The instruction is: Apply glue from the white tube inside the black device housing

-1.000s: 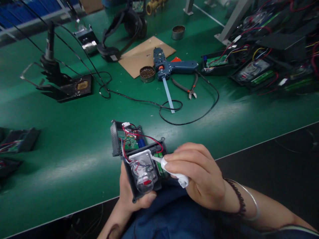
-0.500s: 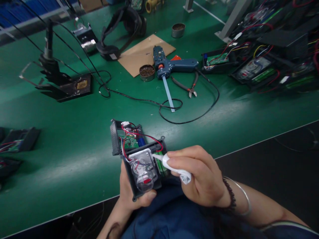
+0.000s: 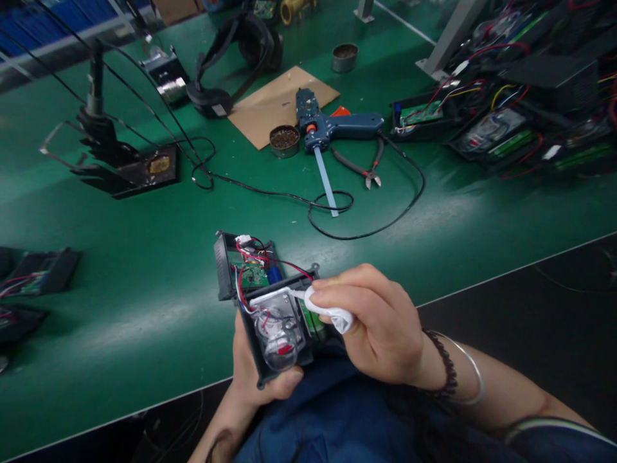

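Evidently mid-gluing, my right hand (image 3: 380, 321) pinched the white tube (image 3: 332, 315), nozzle at nine o'clock on the clear part (image 3: 274, 328), while my left hand (image 3: 255, 373) gripped the open black housing (image 3: 250, 283); next came a steady squeeze.

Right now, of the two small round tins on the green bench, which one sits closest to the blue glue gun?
The round tin just left of the glue gun, at the cardboard sheet's near edge. The other tin stands farther back, beyond the cardboard.

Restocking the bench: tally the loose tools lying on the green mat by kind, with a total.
Glue gun: 1
Side cutters: 1
Round tins: 2
Soldering iron stand: 1
Total: 5
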A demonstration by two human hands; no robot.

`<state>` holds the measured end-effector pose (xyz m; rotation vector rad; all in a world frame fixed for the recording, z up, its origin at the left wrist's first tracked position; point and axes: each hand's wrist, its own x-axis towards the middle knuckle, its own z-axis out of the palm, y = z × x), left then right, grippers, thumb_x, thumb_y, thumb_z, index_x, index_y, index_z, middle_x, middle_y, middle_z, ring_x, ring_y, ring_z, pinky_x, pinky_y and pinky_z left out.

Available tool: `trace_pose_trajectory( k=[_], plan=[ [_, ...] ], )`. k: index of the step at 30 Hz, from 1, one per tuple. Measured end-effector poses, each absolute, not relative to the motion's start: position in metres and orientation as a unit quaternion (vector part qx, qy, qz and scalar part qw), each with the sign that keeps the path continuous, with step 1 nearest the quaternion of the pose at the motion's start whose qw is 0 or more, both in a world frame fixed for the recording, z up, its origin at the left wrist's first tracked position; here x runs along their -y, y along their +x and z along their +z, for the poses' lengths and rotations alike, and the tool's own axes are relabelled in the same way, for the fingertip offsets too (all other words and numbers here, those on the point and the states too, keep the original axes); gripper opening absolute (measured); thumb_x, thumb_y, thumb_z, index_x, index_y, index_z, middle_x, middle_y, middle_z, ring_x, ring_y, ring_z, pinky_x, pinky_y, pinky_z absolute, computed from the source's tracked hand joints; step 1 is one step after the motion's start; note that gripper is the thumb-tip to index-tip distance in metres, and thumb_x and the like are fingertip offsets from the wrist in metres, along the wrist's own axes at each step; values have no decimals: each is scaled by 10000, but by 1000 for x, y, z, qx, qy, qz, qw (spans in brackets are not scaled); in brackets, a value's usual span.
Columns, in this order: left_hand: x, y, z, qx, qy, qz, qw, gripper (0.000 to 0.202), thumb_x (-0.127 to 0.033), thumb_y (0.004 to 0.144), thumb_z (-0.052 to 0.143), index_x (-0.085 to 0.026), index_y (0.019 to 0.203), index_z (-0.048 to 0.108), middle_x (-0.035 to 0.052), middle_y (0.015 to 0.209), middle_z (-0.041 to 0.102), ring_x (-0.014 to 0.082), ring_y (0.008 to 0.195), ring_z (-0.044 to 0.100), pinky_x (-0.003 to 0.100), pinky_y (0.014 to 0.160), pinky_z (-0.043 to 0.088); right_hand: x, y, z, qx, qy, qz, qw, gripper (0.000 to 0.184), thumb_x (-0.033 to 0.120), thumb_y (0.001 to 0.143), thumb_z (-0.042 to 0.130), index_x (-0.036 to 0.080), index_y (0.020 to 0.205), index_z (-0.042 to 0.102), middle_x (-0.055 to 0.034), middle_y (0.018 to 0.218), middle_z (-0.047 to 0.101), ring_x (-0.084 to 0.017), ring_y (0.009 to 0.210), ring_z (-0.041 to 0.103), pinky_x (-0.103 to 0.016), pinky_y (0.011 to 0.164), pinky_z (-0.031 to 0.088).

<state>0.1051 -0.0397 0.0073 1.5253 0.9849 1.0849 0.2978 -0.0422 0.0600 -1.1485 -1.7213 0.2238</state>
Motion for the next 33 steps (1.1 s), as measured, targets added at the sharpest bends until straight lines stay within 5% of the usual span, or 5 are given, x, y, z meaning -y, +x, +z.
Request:
trace_pose_trajectory(
  k=[17,33],
  plan=[
    [42,101,4,-427,631,439,476,677,-488,624,774,-204,1192,538,68,1036,676,265,894,664,368,813,558,64,302,62,733,-475,116,474,177,75,900,437,143,971,584,-73,842,688,-118,752,662,-205,625,564],
    [42,100,0,-443,604,446,490,724,-530,575,787,-190,1166,543,113,1047,674,301,914,661,417,828,554,74,301,59,726,-470,150,479,174,124,944,416,122,949,590,-74,837,688,-110,756,639,-196,637,538]
  ],
)
